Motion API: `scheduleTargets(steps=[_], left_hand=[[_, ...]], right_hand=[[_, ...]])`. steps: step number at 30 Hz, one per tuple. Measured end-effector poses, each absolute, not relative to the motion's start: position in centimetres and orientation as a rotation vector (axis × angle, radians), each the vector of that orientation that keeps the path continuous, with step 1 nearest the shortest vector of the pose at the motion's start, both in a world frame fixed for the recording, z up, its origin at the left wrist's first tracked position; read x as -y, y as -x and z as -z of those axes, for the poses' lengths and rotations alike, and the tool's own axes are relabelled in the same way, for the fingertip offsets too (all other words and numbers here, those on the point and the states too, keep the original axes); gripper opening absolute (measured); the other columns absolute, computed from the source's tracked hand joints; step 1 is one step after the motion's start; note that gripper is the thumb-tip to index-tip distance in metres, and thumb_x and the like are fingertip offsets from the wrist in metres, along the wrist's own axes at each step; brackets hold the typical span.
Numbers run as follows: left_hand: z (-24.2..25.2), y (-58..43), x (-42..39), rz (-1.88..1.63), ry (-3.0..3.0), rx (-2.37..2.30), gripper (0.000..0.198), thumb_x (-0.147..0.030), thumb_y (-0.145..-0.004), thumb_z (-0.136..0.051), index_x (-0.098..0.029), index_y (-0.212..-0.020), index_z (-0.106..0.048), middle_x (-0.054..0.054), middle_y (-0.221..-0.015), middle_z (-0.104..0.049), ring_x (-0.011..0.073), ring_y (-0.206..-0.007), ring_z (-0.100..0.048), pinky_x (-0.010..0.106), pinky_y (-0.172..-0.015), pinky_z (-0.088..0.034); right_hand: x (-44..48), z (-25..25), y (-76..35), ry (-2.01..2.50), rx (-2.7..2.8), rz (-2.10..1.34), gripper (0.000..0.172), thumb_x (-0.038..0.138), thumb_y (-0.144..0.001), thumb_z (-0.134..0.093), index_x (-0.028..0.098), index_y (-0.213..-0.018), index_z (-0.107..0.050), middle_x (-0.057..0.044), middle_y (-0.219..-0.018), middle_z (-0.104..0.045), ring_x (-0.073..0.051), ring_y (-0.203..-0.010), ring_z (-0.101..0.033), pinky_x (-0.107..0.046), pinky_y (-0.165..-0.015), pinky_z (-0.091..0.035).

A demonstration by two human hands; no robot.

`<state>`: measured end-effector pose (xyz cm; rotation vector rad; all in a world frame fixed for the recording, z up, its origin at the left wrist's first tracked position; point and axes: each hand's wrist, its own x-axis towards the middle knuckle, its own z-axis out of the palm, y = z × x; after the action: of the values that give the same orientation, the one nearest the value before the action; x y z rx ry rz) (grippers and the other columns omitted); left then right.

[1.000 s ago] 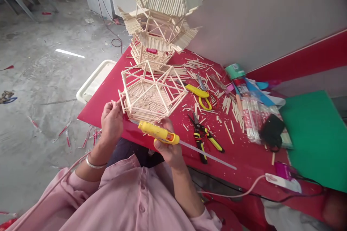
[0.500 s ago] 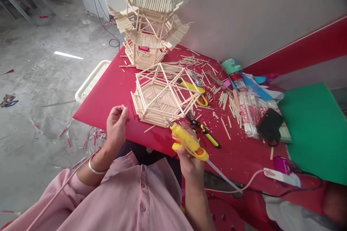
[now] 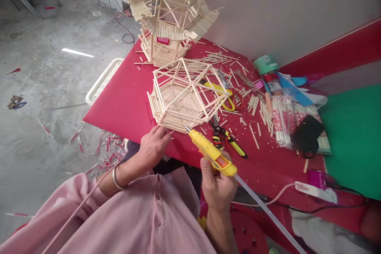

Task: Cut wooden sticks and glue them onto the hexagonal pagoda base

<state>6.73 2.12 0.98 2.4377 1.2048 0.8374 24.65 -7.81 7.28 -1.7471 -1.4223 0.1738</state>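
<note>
My right hand [image 3: 218, 184] is wrapped around a yellow glue gun [image 3: 210, 149], its metal nozzle pointing up and left. A long clear glue stick [image 3: 264, 206] trails from the gun's rear. The nozzle tip is close to the front edge of a hexagonal stick frame [image 3: 181, 105]; I cannot tell whether they touch. This frame is made of thin wooden sticks on a spiral-patterned base. At the table's front edge, my left hand [image 3: 154, 145] has its fingers curled downward beside the frame's front corner. Its fingertips are largely hidden, and a loose stick lies by them.
A tiered stick tower [image 3: 175, 12] stands behind the frame on the red table [image 3: 119, 103]. Yellow-handled scissors [image 3: 222, 91], cutters [image 3: 228, 141] and many loose sticks lie to the right. Farther right are bagged sticks [image 3: 285, 123], a black item [image 3: 308, 135] and a power strip [image 3: 315, 192].
My left hand has moved right from the table's left side to the frame's front corner, turning palm down. The glue gun has tilted and shifted slightly right. The view has shifted too.
</note>
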Motion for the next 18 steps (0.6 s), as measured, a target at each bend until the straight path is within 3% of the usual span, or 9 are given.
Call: scheduleTargets(steps=[5, 14, 18], left_hand=[[-1.1, -6.6, -4.3, -0.864, -2.609, -0.674, 0.027, -0.023, -0.101, -0.05, -0.016, -0.079, -0.064, 0.008, -0.081, -0.067, 0.0192, -0.077, -0.056, 0.032, -0.072, -0.048], [-1.5, -5.3, -3.8, -0.703, -2.631, -0.546, 0.036, -0.016, -0.103, -0.034, -0.015, -0.082, -0.062, 0.01, -0.082, -0.064, 0.0206, -0.079, -0.055, 0.035, -0.072, -0.046], [-1.7, -5.4, -4.0, -0.67, -2.533, -0.532, 0.031, -0.018, -0.102, -0.038, -0.015, -0.087, -0.065, 0.012, -0.101, -0.07, 0.0223, -0.094, -0.06, 0.037, -0.083, -0.047]], right_hand=[[8.2, -7.5, -25.5, 1.708, 1.375, -0.219, 0.019, 0.036, -0.094, -0.061, 0.018, -0.092, -0.068, -0.005, -0.086, -0.066, -0.018, -0.075, -0.066, -0.028, -0.063, -0.053], [9.2, -7.0, -26.1, 1.808, 1.237, -0.26, 0.032, 0.049, -0.086, -0.07, 0.017, -0.085, -0.073, -0.008, -0.075, -0.073, -0.02, -0.062, -0.067, -0.03, -0.058, -0.056], [8.6, -6.5, -25.6, 1.671, 1.283, -0.683, 0.035, 0.051, -0.088, -0.067, 0.018, -0.099, -0.072, -0.01, -0.093, -0.075, -0.022, -0.079, -0.072, -0.032, -0.069, -0.06]])
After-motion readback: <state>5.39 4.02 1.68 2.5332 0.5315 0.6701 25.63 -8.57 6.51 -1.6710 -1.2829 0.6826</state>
